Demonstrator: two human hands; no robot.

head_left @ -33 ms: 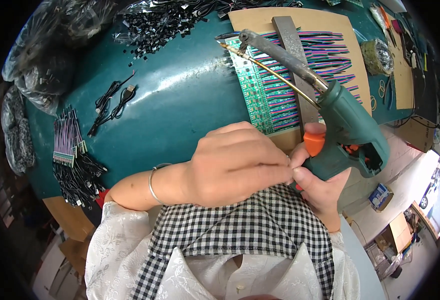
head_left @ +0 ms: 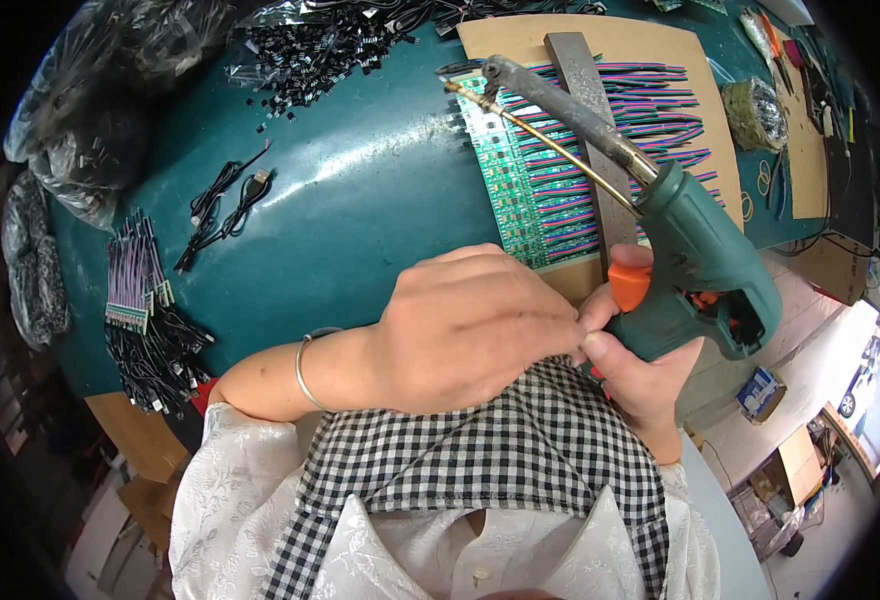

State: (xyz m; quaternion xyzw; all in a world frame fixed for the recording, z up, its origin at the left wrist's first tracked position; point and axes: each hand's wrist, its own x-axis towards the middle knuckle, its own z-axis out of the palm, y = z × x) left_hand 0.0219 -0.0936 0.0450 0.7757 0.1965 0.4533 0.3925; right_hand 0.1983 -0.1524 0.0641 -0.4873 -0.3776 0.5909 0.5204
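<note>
Green soldering gun (head_left: pixel 698 235) — in right hand (head_left: pixel 648 382), left hand (head_left: pixel 480 332) just beside

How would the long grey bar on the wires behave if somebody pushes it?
The grey bar looks like metal, so probably heavy and stiff. Lying flat, it seems unlikely to roll. Pushed sideways, it might drag the wires beneath.

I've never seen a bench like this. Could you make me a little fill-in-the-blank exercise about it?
The soldering gun is held in the ____ hand.
Its trigger is coloured ____.
The bracelet is on the ____ arm.
The circuit boards are mostly ____.

Missing words: right; orange; left; green.
</note>
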